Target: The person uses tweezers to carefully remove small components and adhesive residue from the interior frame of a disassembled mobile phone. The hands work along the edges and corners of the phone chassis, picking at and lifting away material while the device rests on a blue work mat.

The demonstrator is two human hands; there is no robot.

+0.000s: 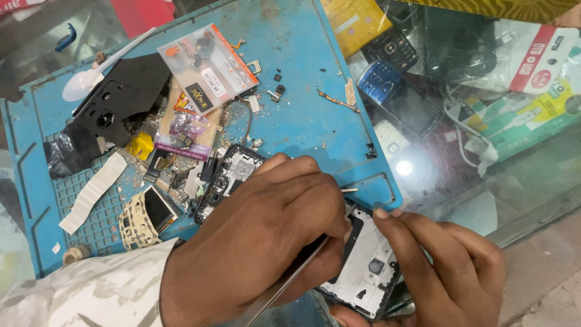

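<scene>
A pair of metal tweezers is clenched in the left hand, its tip laid on the opened phone frame at the near right edge of the blue repair mat. The frame is pinched at its right side in the grip of the right hand. Farther left on the mat, a second stripped phone body, a small display module, packeted spare parts and glass shards are scattered, while keypad phones are seen under the glass counter at the far right.

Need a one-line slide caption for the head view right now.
Left hand works metal tweezers on an opened phone frame steadied by the right hand, beside a parts-strewn blue repair mat.
</scene>
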